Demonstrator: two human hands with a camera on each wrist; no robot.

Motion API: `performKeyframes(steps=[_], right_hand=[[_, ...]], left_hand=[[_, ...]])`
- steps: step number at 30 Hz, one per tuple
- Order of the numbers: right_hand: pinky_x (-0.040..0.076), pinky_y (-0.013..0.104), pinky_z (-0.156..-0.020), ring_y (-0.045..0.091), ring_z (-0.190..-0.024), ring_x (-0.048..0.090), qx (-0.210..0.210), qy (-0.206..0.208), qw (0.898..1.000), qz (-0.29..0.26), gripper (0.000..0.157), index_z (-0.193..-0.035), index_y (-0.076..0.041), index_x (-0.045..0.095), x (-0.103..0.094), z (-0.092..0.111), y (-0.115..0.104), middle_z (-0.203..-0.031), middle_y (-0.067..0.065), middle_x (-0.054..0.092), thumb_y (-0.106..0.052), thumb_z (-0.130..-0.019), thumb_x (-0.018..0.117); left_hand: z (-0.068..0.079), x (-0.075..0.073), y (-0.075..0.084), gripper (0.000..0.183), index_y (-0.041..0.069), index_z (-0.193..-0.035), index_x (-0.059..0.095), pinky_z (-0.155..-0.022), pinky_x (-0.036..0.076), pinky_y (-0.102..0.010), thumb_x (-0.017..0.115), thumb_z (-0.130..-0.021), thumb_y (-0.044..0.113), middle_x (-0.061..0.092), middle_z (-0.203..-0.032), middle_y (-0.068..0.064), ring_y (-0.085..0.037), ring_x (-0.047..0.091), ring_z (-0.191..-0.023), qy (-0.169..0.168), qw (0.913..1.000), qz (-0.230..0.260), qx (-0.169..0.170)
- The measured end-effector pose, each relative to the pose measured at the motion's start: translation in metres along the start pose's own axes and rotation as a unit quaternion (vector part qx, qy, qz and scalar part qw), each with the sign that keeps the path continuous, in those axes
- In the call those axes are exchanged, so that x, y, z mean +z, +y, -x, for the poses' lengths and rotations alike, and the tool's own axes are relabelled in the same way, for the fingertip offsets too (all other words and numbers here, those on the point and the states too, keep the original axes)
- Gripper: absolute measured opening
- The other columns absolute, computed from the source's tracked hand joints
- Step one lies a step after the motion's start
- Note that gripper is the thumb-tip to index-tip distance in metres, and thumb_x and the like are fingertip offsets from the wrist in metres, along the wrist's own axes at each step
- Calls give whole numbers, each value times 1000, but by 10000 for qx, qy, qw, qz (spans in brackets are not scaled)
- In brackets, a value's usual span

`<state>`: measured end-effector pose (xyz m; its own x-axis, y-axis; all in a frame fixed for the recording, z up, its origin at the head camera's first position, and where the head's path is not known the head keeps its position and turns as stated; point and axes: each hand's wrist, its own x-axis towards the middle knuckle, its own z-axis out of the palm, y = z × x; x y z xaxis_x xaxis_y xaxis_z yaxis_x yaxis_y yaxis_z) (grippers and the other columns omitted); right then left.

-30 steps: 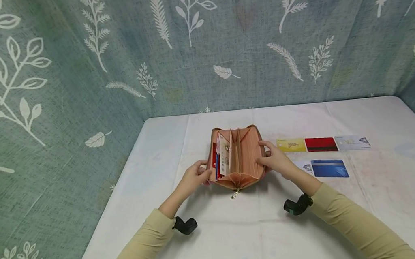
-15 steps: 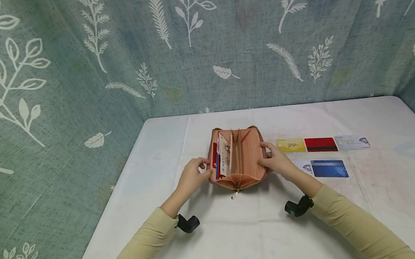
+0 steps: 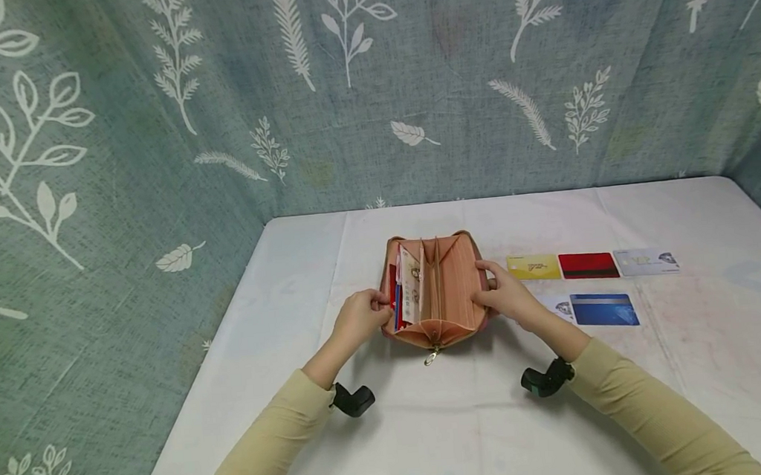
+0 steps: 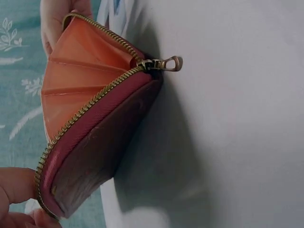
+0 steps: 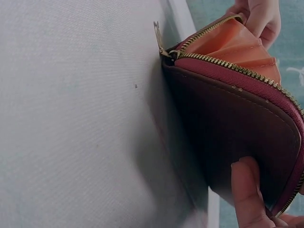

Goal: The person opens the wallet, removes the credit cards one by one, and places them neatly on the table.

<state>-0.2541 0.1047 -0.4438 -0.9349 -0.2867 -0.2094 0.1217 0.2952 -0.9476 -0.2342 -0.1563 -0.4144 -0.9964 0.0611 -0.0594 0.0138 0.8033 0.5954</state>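
A pink zip wallet stands spread open on the table, its peach-coloured compartments facing up. Red and blue cards and a printed paper slip sit in its left compartment. My left hand has curled fingertips at the wallet's left zipped edge, beside the red card; whether they also touch that card is hidden. My right hand holds the opposite side, with a finger against the dark outer cover. A metal zip pull hangs at the wallet's near end.
Right of the wallet lie a gold card, a red card and a pale card in a row. Below them are a blue card and another pale card, partly behind my right hand. A leaf-patterned curtain borders the white table.
My left fingers loosened from the wallet's left edge, then came together again higher on it, beside the red card. The right hand keeps its hold, and the wallet has barely moved.
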Motion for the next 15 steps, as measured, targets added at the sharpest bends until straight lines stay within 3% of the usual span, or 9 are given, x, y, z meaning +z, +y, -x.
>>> performKeyframes(steps=[5,9,15], right_hand=[[50,27,-63,18,-83,60,0,-43,10000,11,69,-144,-7,19,1,-2,-1,-119,28,51,-9,-87,57],[51,27,-62,18,-83,60,60,-26,10000,44,69,-144,-8,19,1,-3,-3,-119,28,51,-10,-87,57],[51,28,-63,19,-84,60,76,-61,10000,17,69,-145,-8,18,3,-2,-7,-123,28,49,-10,-88,57]], left_hand=[[-6,1,3,14,6,-79,63,-50,34,-23,65,-80,19,57,-67,-1,-12,46,-58,-67,9993,-238,-276],[-9,2,4,22,10,-62,57,-45,29,-23,63,-80,21,49,-56,2,-11,41,-51,-13,9987,-402,-307],[-11,5,3,18,9,-64,57,-45,29,-23,58,-81,14,47,-56,2,-11,40,-50,-7,9992,-316,-243]])
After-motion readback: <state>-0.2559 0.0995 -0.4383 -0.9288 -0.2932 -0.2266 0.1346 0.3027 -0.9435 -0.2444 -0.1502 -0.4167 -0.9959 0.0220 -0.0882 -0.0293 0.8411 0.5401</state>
